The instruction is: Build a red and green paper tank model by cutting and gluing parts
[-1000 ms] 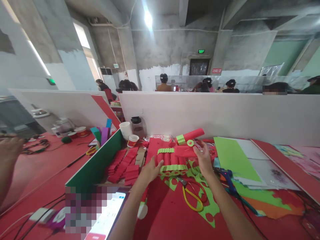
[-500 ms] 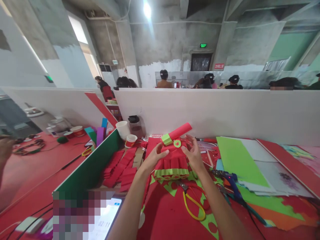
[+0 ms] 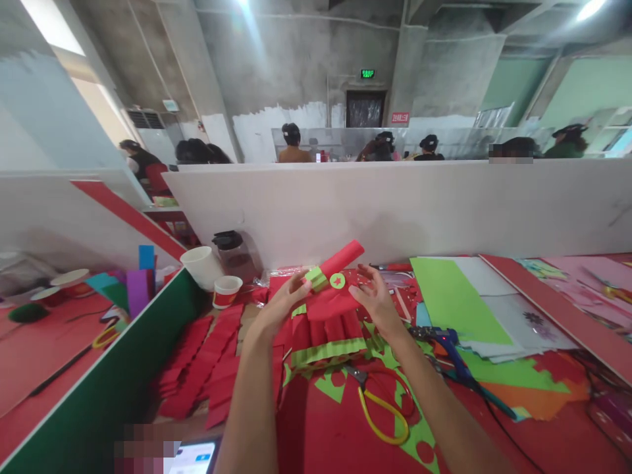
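"What's on the red table (image 3: 316,421)?"
"Craft piece (image 3: 326,332), centre; scissors (image 3: 362,377) at its five o'clock."
"Hands?"
"Left hand (image 3: 282,304) pinches the green-banded tube (image 3: 342,257), toward twelve; right hand (image 3: 379,304), half-curled, flanks the star disc (image 3: 338,281) at three, grip unclear."

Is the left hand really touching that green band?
Touching: in the head view, the thumb of the left hand lies against the green band on the red tube.

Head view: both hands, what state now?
Left hand: closed on the red tube at its green band.
Right hand: open, close beside it; contact cannot be told.
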